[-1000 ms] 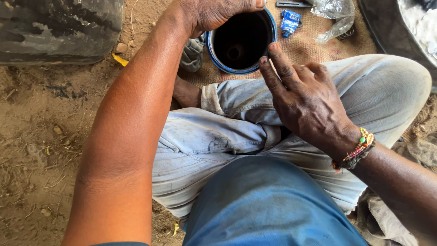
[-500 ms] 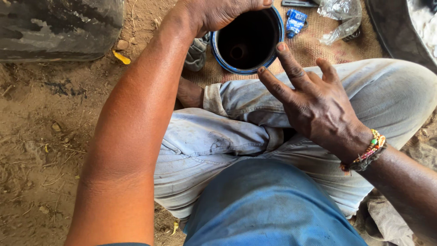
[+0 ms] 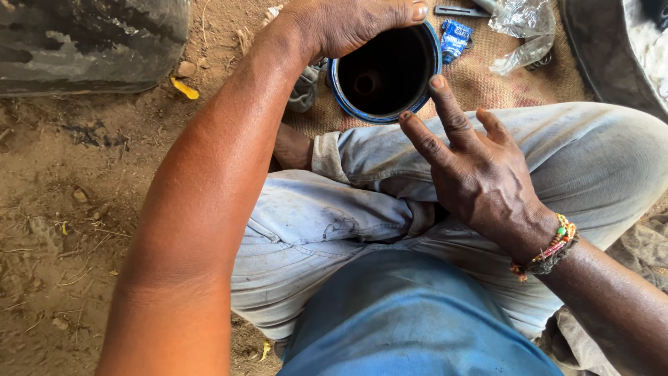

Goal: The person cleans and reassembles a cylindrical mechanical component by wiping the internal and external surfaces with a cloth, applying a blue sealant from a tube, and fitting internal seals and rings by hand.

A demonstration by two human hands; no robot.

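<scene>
Left hand (image 3: 348, 24) is clamped on the rim of a blue round can (image 3: 386, 73), held upright over a woven mat (image 3: 487, 83) beside the knee. Right hand (image 3: 480, 174) is spread open, fingertips (image 3: 438, 83) just beside the can's rim, nothing gripped.

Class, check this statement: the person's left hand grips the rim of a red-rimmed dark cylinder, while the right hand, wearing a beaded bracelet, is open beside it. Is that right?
One detail is wrong: the rim is blue, not red. The head view shows the left hand gripping the rim of the blue-rimmed dark cylinder, while the right hand, wearing a beaded bracelet, is open beside it.
</scene>
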